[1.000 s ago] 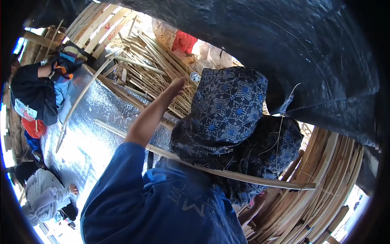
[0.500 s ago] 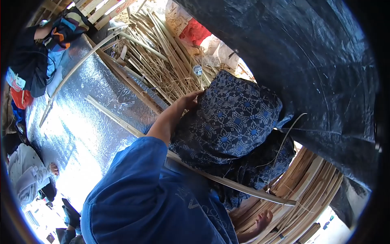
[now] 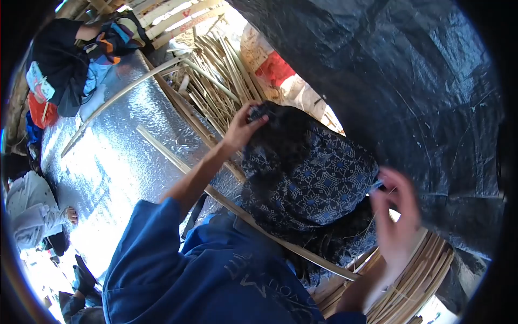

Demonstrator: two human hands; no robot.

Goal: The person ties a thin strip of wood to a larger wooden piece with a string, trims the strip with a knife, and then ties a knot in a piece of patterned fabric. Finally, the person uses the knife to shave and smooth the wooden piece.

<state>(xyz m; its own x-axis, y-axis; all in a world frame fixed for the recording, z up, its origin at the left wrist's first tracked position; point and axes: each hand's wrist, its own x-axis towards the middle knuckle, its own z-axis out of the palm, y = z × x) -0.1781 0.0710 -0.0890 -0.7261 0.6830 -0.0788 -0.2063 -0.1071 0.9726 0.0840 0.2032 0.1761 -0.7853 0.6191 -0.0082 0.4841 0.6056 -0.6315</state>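
My left hand (image 3: 242,127) grips the top edge of the blue patterned cloth (image 3: 318,178), fingers closed on the fabric. My right hand (image 3: 396,213) is blurred; it sits at the right edge of the same cloth with fingers curled, and I cannot tell whether they pinch the fabric or only touch it. The cloth hangs bunched between both hands, in front of my blue sleeve (image 3: 216,270).

Surroundings:
- A long bamboo strip (image 3: 216,191) runs diagonally under the cloth and across my left forearm.
- A silver foil sheet (image 3: 113,162) lies to the left, with a second curved strip (image 3: 113,102) resting on it.
- A pile of split bamboo sticks (image 3: 216,81) lies just behind my left hand.
- A black plastic sheet (image 3: 410,92) hangs close behind the cloth and fills the upper right.
- A stack of curved bamboo strips (image 3: 426,281) lies below my right hand.
- A seated person in dark clothes (image 3: 59,70) is at the upper left, well apart from my hands.

Change from half a second ago: my left hand has risen and now clamps the cloth edge instead of resting against it. My right hand, previously low near the stacked strips, has come up to the cloth. The cloth sits lower and further right in view.
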